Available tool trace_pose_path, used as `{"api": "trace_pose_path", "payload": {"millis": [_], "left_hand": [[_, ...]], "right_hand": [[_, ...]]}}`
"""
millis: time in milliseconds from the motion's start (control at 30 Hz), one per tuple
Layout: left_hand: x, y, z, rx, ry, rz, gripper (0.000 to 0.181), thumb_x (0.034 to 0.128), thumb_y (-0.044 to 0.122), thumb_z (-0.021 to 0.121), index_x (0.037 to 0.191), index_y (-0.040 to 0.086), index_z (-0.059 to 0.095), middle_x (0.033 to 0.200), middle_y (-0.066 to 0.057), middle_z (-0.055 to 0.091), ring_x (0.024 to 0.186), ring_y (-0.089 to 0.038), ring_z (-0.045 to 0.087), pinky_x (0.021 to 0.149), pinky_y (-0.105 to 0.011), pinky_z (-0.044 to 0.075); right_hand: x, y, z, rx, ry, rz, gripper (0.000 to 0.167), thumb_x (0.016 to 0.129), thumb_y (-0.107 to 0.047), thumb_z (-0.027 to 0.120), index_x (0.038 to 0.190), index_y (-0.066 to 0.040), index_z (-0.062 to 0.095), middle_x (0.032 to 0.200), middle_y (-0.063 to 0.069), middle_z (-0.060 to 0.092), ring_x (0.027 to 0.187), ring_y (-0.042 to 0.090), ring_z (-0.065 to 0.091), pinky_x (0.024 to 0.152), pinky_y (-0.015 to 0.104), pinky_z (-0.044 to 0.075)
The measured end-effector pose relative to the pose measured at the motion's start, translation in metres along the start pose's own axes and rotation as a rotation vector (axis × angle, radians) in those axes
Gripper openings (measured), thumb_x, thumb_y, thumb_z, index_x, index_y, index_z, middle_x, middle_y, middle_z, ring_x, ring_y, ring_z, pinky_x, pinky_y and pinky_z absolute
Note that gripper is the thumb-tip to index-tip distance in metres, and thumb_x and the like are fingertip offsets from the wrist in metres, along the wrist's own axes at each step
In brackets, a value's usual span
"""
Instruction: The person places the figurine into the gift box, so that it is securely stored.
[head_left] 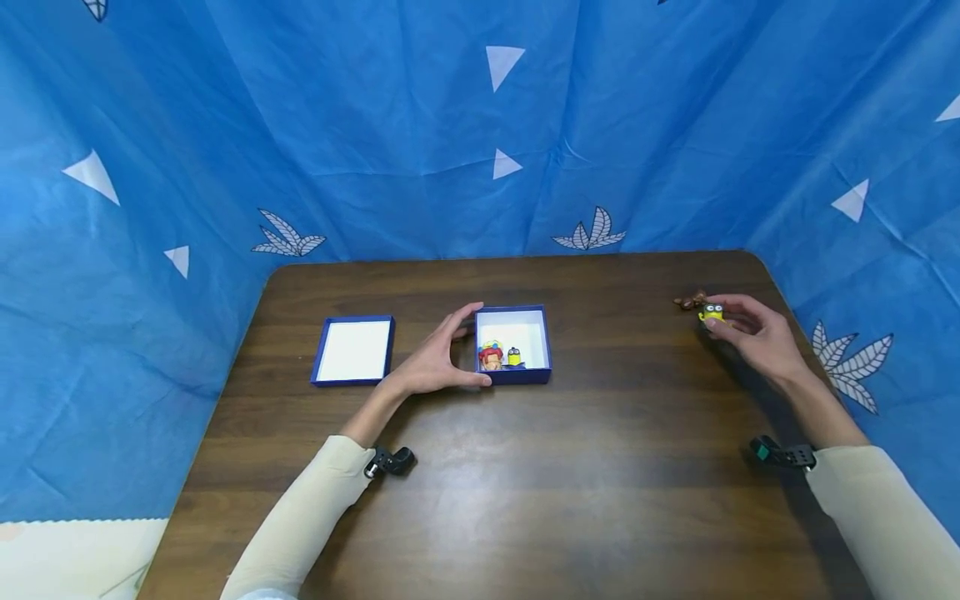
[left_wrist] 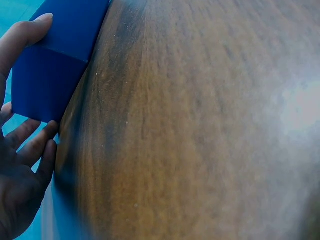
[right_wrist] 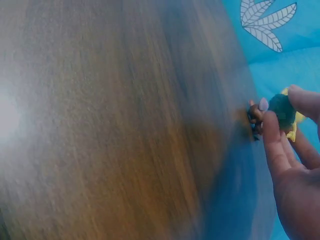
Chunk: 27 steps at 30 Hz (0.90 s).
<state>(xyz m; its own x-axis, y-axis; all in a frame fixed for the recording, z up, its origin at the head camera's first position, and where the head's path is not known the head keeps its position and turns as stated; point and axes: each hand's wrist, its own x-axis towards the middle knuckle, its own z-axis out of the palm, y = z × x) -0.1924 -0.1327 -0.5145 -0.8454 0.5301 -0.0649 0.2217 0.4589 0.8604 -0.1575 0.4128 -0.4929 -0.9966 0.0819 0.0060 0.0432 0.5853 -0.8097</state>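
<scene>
My left hand [head_left: 442,357] grips the left side of an open blue box [head_left: 522,377], thumb at its front wall and fingers towards the back corner. The left wrist view shows the hand [left_wrist: 25,170] against the box's blue outer walls [left_wrist: 47,82]. Inside lie a red-and-yellow figure [head_left: 491,356] and a small yellow-and-black figure [head_left: 513,357]. Far to the right, my right hand [head_left: 761,337] pinches a yellow figure with big eyes [head_left: 712,312] between thumb and fingers. A small brown figure [head_left: 688,301] lies just beyond it on the table.
A square blue-edged lid [head_left: 352,351], white inside, lies on the wooden table [head_left: 510,500] left of the box. Blue patterned cloth [head_left: 420,125] hangs behind the table and along both sides.
</scene>
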Motion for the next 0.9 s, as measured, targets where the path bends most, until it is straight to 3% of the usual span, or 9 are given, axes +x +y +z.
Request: {"api": "trace_pose_path", "payload": {"millis": [67,300,900], "left_hand": [[0.0,0.0,0.001,0.002,-0.004,0.001,0.122,0.0767,0.046,0.098,0.171,0.039,0.021,0.177,0.001,0.024,0.158,-0.035,0.045,0.128,-0.065,0.036],[0.001,-0.003,0.003,-0.004,0.002,0.02,0.121,0.0774,0.043,0.098,0.171,0.035,0.022,0.177,0.0,0.024,0.158,-0.035,0.045,0.129,-0.063,0.036],[0.0,-0.002,0.002,0.01,0.009,0.005,0.122,0.0763,0.046,0.098,0.17,0.038,0.022,0.176,0.0,0.026,0.158,-0.034,0.045,0.128,-0.065,0.036]], "right_hand": [[-0.001,0.001,0.0,0.027,0.007,0.003,0.05,0.107,-0.029,0.068,0.151,-0.008,0.057,0.123,-0.028,0.058,0.096,-0.016,0.065,0.081,0.003,0.052],[-0.001,0.005,0.005,0.329,-0.036,-0.046,0.045,0.108,-0.009,0.063,0.148,0.009,0.053,0.128,-0.011,0.065,0.099,-0.004,0.075,0.082,0.016,0.063],[0.002,-0.003,0.014,0.221,-0.023,-0.045,0.041,0.109,-0.016,0.063,0.144,0.004,0.058,0.126,-0.013,0.06,0.101,-0.008,0.073,0.081,0.017,0.064]]}}
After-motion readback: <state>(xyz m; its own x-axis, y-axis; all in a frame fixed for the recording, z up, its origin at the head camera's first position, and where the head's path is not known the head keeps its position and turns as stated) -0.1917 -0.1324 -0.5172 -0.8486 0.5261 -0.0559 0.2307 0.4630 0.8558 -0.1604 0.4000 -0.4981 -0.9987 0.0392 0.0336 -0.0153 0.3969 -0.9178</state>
